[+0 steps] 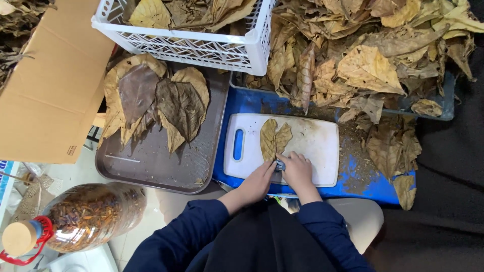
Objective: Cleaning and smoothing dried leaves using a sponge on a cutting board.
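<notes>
Dried brown leaf [273, 139], folded lengthwise with a paler tan underside showing, lies on a white plastic cutting board [312, 146] with rounded corners and a slotted handle at its 9 o'clock end; its stem end points to 6 o'clock, under both hands.

Left hand [258, 182]: palm down, dark blue sleeve to the wrist, forearm entering from 7 o'clock; fingers lie close together, pressing on the leaf's stem end.

Right hand [298, 171]: palm down, knuckles up, forearm entering from 5 o'clock; fingers curl shut around a small grey tool [280, 164], only its tip visible, touching the leaf base. What kind of tool it is cannot be told.

Board rests on a blue surface [252, 100] dusted with leaf crumbs.

At 9 o'clock of the board: dark brown rectangular tray [151, 166], smooth, with a fan of flattened leaves [151, 100], matte and veined.

At 12 o'clock: white lattice plastic basket [201, 48] holding crumpled leaves.

At 1 to 3 o'clock: loose heap of curled, brittle tan leaves [373, 65].

At 10 o'clock: plain cardboard box [45, 90].

At 8 o'clock: clear plastic bottle [85, 216] lying on its side, filled with reddish-brown scraps.
</notes>
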